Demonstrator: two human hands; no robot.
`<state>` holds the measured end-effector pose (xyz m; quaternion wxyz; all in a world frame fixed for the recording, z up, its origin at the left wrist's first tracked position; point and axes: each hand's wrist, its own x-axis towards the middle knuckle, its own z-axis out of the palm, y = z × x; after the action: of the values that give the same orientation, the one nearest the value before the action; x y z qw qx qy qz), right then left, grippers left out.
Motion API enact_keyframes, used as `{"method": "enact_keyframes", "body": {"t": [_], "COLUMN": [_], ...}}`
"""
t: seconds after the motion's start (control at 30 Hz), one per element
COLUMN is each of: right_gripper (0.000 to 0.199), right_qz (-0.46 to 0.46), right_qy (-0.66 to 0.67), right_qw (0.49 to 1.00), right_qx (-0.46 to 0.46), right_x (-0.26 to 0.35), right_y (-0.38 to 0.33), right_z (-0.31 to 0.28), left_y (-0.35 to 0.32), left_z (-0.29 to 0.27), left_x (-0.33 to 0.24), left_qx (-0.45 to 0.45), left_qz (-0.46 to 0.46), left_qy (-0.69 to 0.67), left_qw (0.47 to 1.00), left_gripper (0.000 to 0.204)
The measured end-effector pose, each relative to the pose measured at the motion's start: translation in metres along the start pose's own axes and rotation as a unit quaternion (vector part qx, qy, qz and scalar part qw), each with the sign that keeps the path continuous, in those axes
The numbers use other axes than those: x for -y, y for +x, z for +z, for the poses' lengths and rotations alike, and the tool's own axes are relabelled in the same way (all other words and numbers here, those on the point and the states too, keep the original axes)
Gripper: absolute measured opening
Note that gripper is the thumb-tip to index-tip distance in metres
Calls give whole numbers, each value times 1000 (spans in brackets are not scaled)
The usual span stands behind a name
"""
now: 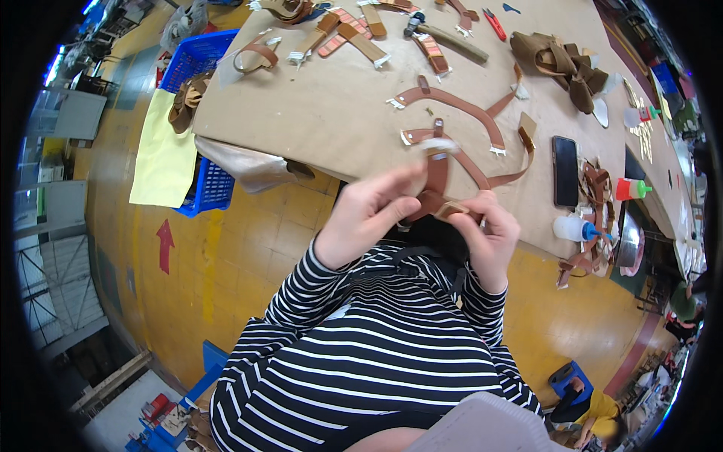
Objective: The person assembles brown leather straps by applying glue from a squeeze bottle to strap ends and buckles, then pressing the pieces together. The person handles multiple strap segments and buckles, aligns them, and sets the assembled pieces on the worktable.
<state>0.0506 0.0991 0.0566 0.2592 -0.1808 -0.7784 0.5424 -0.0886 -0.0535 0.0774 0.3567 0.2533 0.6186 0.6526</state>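
Over the table's near edge, a brown leather strap piece (437,178) with a pale, blurred end is between my hands. My right hand (488,232) pinches its lower part, where a tan edge shows at the fingertips. From the other side, my left hand (374,217) grips the strap between thumb and fingers, its fingertips partly smeared by motion. Just beyond lies another brown strap piece (472,167) with a long side strap, nearly touching the held one. Farther off is a similar curved strap piece (452,100) with white frayed ends.
Brown paper covers the table (331,113). A black phone (564,171), a white bottle with a blue cap (574,228) and a red bottle (631,188) are at right. Red-handled cutters (494,25) and a rod (454,44) lie far off. Blue crates (202,62) stand left.
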Motion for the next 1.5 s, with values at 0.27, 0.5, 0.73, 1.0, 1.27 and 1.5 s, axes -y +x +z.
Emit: {"method": "enact_keyframes", "body": {"t": [0.27,0.5,0.73,1.0,1.27,1.5], "right_gripper": [15,13,13,12,13,12], "right_qz": [108,75,78,90,80,78], "right_qy": [320,344,373,354,369,350], "right_qw": [928,927,919,924,920,927], "right_qx": [-157,-132,-102,-117,-104,-113], "right_x": [-26,-25,-22,-28,-21,-19], "right_y": [-7,-16,-15,-18,-15,-13], "right_z": [-16,-19,-22,-18,-14,-12], "left_y": [-59,-45,-40,-39,-32,-30], "left_z": [-14,27,47,62,61,60], "left_x": [-99,-106,-101,-95,-85,-94], "left_qx": [87,216,253,278,291,289], "left_qz": [503,473,447,441,441,444], "left_qy": [-192,-304,-342,-365,-378,-376], "left_qw": [838,798,787,771,761,760], "left_gripper": [16,20,24,29,34,38]}}
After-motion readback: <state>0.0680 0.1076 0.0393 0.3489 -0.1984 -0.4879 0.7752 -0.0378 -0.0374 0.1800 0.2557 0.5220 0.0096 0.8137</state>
